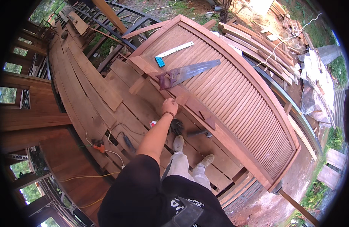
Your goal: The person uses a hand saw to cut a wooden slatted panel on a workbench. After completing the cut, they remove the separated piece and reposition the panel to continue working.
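My left hand (169, 106) is closed, its knuckles at the near rail of a large wooden louvred panel (223, 90). Whatever its fingers hold, if anything, is hidden; a small wooden block (181, 99) sits on the rail beside it. A handsaw (189, 72) with a dark reddish handle lies across the slats just beyond the hand. Farther back rests a try square (174, 51) with a blue stock. A thin dark wooden piece (207, 119) lies on the rail to the right. My right hand is out of view.
Below the panel, a black glove (177, 127) and a hammer (199, 133) lie on the plank floor (87, 102) near my shoes. An orange tool (99, 146) with cords is at left. Stacked timber (257, 49) stands beyond the panel.
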Available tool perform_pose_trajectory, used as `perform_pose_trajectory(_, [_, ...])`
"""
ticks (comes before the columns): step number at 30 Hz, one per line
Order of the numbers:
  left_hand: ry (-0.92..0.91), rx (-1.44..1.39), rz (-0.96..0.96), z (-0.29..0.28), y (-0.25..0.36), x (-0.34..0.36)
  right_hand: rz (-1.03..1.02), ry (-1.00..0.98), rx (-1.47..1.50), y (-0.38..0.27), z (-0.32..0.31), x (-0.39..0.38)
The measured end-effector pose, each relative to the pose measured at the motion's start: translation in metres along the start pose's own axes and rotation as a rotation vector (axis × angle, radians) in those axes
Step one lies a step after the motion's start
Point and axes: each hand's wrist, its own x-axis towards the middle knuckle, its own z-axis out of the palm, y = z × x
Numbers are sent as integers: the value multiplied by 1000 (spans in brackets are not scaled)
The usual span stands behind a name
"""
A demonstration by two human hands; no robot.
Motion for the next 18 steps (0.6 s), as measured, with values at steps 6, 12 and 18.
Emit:
perform_pose_trajectory(6, [282,213,171,-34,13,191,15,39,56,17,52,-21])
perform_pose_trajectory(12, [-154,445,-150,-31,43,260,-36,54,128,68,63,-18])
perform_pose_trajectory(18, [-107,546,-131,-40,46,281,129,41,177,52,87,-88])
